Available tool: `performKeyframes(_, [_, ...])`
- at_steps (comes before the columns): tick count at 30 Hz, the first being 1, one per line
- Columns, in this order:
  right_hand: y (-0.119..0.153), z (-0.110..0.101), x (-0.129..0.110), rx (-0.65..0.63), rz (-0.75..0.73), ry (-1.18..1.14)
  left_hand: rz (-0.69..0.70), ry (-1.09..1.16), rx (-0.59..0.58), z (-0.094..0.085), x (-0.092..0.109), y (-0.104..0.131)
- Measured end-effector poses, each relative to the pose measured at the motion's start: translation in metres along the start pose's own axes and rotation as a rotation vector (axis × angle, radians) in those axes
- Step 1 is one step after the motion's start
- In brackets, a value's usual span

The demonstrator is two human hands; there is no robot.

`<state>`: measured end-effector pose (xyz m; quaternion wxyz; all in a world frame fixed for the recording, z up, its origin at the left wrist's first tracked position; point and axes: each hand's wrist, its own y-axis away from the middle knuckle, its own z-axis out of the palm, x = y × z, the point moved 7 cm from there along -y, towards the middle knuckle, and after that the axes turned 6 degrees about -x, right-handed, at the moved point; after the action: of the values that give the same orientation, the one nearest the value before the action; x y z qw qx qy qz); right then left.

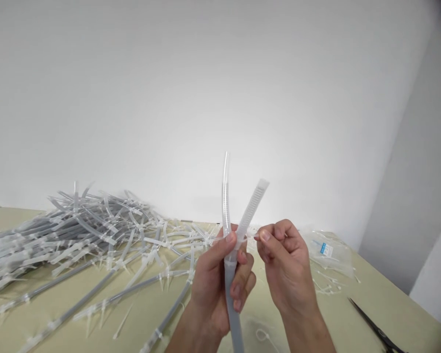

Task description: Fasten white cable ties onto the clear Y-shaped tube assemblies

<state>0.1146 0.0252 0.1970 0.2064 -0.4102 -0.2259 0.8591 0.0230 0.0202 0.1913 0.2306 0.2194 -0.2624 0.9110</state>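
Note:
My left hand (220, 279) is closed around a grey tube (232, 304) held upright at the middle of the view. From its top, two branches fork apart: a clear tube (226, 196) standing nearly straight and a ribbed white tube (253, 208) leaning right. My left thumb presses at the fork. Beside it, my right hand (284, 260) pinches the end of a thin white cable tie (250, 236) between thumb and forefinger, close to the base of the ribbed branch. Part of the tie is hidden behind the fingers.
A large heap of grey tubes (95, 220) with cable ties covers the table's left side. On the right lie a clear plastic bag (340, 255) with a blue label, loose cable ties (327, 289) and dark scissors (375, 328). A white wall (220, 98) rises behind the table.

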Motion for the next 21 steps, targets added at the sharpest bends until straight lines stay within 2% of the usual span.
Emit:
performKeyframes(6, [0.018, -0.003, -0.023, 0.133, -0.218, 0.320, 0.095, -0.194, 0.233, -0.016, 0.009, -0.004])
performKeyframes(10, [0.029, 0.009, -0.032, 0.124, -0.349, 0.422, 0.149, -0.183, 0.285, -0.012, 0.014, 0.001])
performKeyframes(12, [0.026, 0.012, -0.027, 0.078, -0.312, 0.374, 0.158, -0.109, 0.269, -0.008, 0.015, 0.005])
performKeyframes(17, [0.014, 0.009, -0.004, 0.024, -0.096, 0.220, 0.179, -0.059, 0.155, 0.001, 0.022, 0.011])
performKeyframes(21, [0.019, 0.008, -0.011, 0.054, -0.146, 0.300, 0.131, -0.038, 0.202, -0.003, 0.022, 0.008])
